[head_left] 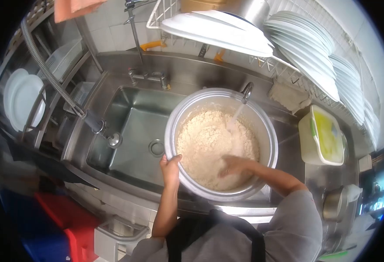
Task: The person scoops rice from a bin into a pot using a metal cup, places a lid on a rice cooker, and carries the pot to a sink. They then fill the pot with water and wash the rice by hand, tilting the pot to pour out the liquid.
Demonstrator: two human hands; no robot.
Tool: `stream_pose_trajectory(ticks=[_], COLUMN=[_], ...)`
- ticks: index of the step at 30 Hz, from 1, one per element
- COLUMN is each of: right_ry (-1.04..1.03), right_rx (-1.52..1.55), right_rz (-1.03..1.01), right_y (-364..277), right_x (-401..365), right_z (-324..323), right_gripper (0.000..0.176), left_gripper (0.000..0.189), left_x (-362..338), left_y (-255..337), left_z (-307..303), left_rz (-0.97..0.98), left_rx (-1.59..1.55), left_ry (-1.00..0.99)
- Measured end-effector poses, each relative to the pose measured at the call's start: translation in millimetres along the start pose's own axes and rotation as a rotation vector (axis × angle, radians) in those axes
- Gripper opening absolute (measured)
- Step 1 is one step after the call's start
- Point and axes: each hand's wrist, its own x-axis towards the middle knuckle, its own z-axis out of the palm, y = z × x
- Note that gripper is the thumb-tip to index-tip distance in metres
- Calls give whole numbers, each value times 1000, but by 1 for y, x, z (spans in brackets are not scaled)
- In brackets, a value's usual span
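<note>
Holding one big pot of pale grains at sink's right end, under one running tap. Left hand gripping rim, thumb uppermost. Right hand among grains, blurred, arm bent; cannot tell if closed. One tub beyond.

No text, label, brand, number or sign is legible in the head view. The bright bluish area at the right edge is blurred; whether it carries any characters cannot be determined.
</note>
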Motion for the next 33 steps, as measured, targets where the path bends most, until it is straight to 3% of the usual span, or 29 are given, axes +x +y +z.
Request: stream_pose_trajectory(ticks=[1, 3, 7, 9, 11, 12, 13, 14, 15, 16, 17, 19, 20, 24, 25, 27, 30, 31, 33], right_ry=[-31, 71, 369, 372, 548, 460, 653, 539, 585, 435, 590, 212, 64, -193, -283, -557, -397, -320, -197], right_rx=[70, 41, -264, -489, -412, -521, -484, -479, -484, -439, -274, -250, -73, 201, 234, 196, 385, 313, 494], right_rz=[-138, -226, -406, -340, -174, -48, -99, 29, 129, 300, 232, 547, 558, 598, 575, 292, 355, 219, -29], right_y=[-9, -27, -58, -66, -59, -56, -31, -23, -7, 12, 60, 46, 58, 79, 66, 37, -52, -42, -34], right_x=[1, 16, 81, 126, 152, 151, 159, 150, 145, 139, 139, 67, 54, 6, -5, -16, -56, -42, -13], right_z=[11, 38, 44, 24, -8, -35, -46, -68, -79, -94, -81, -108, -104, -48, -39, -40, -45, -27, 10], right_gripper=[73, 64, 41, 25, 20, 23, 26, 35, 42, 53, 66, 77, 71, 79, 81, 87, 87, 89, 91], left_gripper=[23, 23, 23, 23, 24, 24, 24, 24, 24, 24, 24, 28, 28, 24, 24, 22, 20, 20, 20], left_x=[0, 0, -4, -4, -4, -5, -7, -8, -9, -8, -6, -4, -3, 3, 2, 2, 2, 2, 3], left_y=[1, 0, 8, 6, 6, 7, 8, 8, 9, 10, 10, 8, 4, -2, -1, 0, 1, 1, 0], left_z=[1, 1, 3, 2, 3, 4, 4, 4, 4, 4, 4, 4, 3, 7, 7, 6, 6, 5, 4], left_rz=[11, 17, 5, 16, 14, 19, 20, 17, 16, 15, 11, -3, -6, 32, 23, 13, 13, 15, 25], left_rx=[17, 31, 21, 44, 66, 47, 23, 20, 32, 43, 36, 1, -11, -47, -20, -12, 16, 29, 33], left_ry=[6, -6, -25, -28, -23, -22, -18, -13, 0, 14, 18, 13, 19, -7, -5, -18, -27, -15, -18])
